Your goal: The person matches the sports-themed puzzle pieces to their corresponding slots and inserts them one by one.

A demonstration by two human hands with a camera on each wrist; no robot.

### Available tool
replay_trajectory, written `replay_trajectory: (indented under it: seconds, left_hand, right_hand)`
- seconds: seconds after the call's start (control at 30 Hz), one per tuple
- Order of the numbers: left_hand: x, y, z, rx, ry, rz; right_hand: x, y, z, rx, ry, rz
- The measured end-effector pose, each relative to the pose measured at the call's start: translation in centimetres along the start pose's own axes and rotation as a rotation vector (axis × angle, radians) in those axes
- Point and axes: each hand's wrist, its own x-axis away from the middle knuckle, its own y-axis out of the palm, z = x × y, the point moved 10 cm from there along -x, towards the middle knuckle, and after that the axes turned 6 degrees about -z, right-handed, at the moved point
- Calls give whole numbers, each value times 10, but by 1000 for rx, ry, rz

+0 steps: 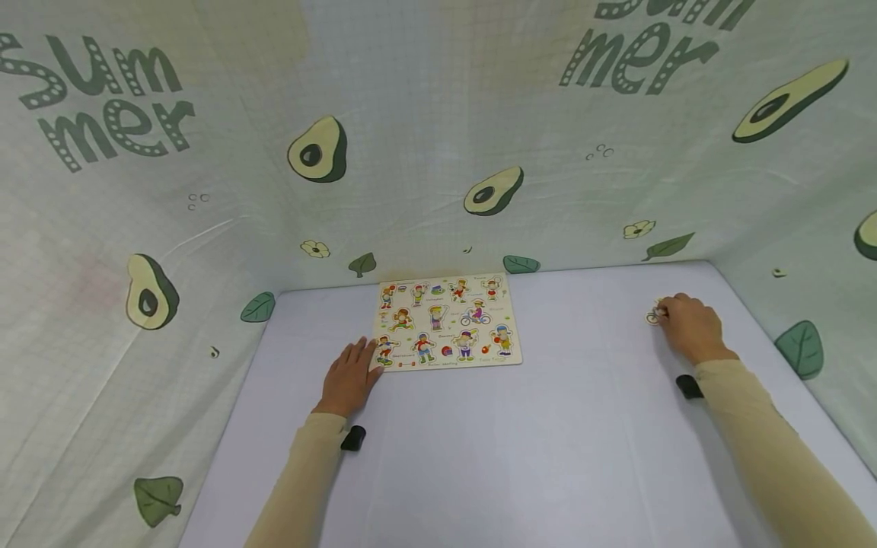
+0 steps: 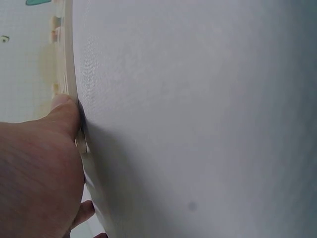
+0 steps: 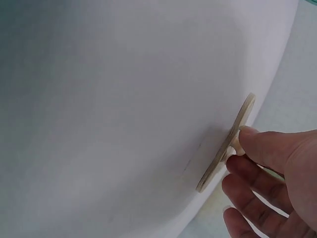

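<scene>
A wooden picture puzzle board (image 1: 445, 358) with children playing sports lies flat on the white table, left of centre. My left hand (image 1: 348, 380) rests at its lower left corner, thumb on the near edge; in the left wrist view the thumb (image 2: 64, 111) lies along the board's edge (image 2: 69, 59). Far to the right, my right hand (image 1: 692, 331) pinches a small wooden puzzle piece (image 1: 652, 313) with a bicycle picture. In the right wrist view, thumb and index finger grip a small knob on the piece (image 3: 218, 161), which stands tilted on its edge; its picture side is partly hidden.
A white table (image 1: 534, 441) stretches between the hands and toward me. Behind and at both sides hangs a pale cloth (image 1: 411, 114) printed with avocados and leaves. Black wrist devices (image 1: 353, 438) sit by both sleeves.
</scene>
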Motion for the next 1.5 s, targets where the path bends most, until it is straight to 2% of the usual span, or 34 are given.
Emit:
replay_trajectory:
  seconds: [0.43, 0.7, 1.03, 1.5]
  left_hand:
    - [1, -2, 1, 0, 15, 16]
    - [0, 0, -1, -14, 12, 11]
    - [-3, 1, -4, -19, 13, 10]
    - [-5, 3, -4, -19, -12, -16]
  right_hand:
    - [-7, 4, 6, -20, 35, -60]
    - [-4, 4, -8, -27, 32, -67]
    - [-9, -3, -61, -10, -85, -17]
    - [-22, 13, -142, 0, -222, -13]
